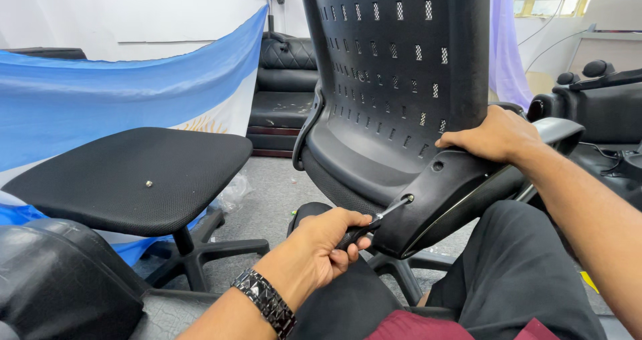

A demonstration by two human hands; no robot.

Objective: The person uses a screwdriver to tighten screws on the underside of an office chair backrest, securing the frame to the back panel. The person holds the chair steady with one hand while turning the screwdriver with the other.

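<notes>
Left hand [328,243]: closed around the dark handle of a screwdriver [374,221], near centre, a dark metal watch [265,302] on the wrist.
Screwdriver: shaft angled up and right, tip set in a screw hole on the lower bracket of the chair back [401,92].
Right hand [493,138]: palm down, fingers curled over the top edge of the bracket, right of centre, gripping it.
Chair back: black perforated plastic, standing upright, centre of scene, lower end resting across the lap in black trousers [515,273].
Seat [137,176]: black mesh cushion on a star base, left, well apart from both hands.
Small screw [148,183]: lying on the seat cushion.
Blue-and-white cloth [100,92]: draped behind the seat, far left.
Black sofa [286,92]: far, behind the chair back.
</notes>
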